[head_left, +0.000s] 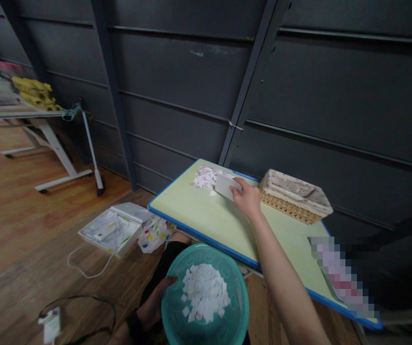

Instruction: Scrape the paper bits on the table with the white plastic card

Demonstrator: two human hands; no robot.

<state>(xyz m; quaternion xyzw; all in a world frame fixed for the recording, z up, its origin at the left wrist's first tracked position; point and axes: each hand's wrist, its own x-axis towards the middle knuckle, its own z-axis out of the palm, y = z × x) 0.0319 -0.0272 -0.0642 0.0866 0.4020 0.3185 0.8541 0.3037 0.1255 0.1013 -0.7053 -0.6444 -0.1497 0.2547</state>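
Note:
My right hand (246, 195) reaches over the low table and grips a flat white card (225, 186) by one end. The card's other end is beside a pile of torn paper scraps (205, 176), white with pinkish marks, at the far left of the tabletop. Close to my body, a round green plastic colander (241, 292) holds a heap of white paper scraps (206, 293). My left hand (155, 298) holds the colander by its left rim, with the thumb over the edge and the other fingers hidden underneath.
A lined wicker basket (288, 207) stands at the back right of the yellow-green table (191, 211). A blurred-out item lies at its right end. On the floor to the left are an open white box (120, 249), a dotted bag (155, 235) and cables. Dark panels rise behind.

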